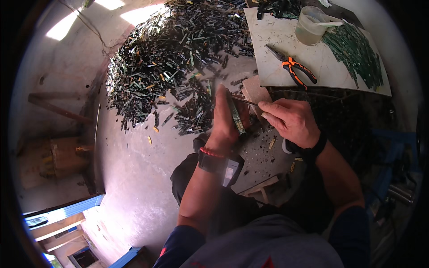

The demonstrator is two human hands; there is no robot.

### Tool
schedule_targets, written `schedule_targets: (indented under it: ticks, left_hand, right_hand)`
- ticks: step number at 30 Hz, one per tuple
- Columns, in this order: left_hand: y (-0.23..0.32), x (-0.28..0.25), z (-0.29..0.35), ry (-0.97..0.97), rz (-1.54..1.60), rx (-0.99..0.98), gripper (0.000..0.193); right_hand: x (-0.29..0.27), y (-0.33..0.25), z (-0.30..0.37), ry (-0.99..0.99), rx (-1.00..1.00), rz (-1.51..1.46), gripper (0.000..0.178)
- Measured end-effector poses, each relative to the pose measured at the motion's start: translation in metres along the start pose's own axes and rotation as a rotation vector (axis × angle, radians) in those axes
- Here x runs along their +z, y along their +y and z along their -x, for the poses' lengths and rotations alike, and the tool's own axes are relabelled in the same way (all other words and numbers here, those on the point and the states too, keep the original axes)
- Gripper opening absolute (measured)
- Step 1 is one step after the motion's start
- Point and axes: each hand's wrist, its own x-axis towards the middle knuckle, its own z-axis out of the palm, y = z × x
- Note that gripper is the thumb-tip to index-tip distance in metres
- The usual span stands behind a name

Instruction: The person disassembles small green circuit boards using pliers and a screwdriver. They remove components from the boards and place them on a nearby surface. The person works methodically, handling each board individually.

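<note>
Left of the pliers (288, 61), my left hand (221, 117) grips a green strip (237, 119), probably light, stiff and brittle, best held by its edges; my right hand (292, 120) pinches a slim tool (247, 102).

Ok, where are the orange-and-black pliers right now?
In the head view, the pliers lie at upper right on the pale tabletop, below the clear plastic jug and left of the green strips.

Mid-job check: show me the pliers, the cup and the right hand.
Pliers (289, 63): head view, where the handles meet.
Cup (308, 34): head view, front wall.
Right hand (296, 119): head view, back of the hand.
</note>
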Motion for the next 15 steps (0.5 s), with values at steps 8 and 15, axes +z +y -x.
schedule_targets:
  ticks: [8,15]
  left_hand:
    - [0.003,0.007,0.008,0.119,0.009,0.008,0.061]
    - [0.011,0.012,0.012,0.149,0.022,-0.025,0.058]
  right_hand:
    - [-0.002,-0.002,0.003,-0.229,0.894,-1.050,0.021]
    - [0.001,0.001,0.006,-0.230,1.128,-1.295,0.020]
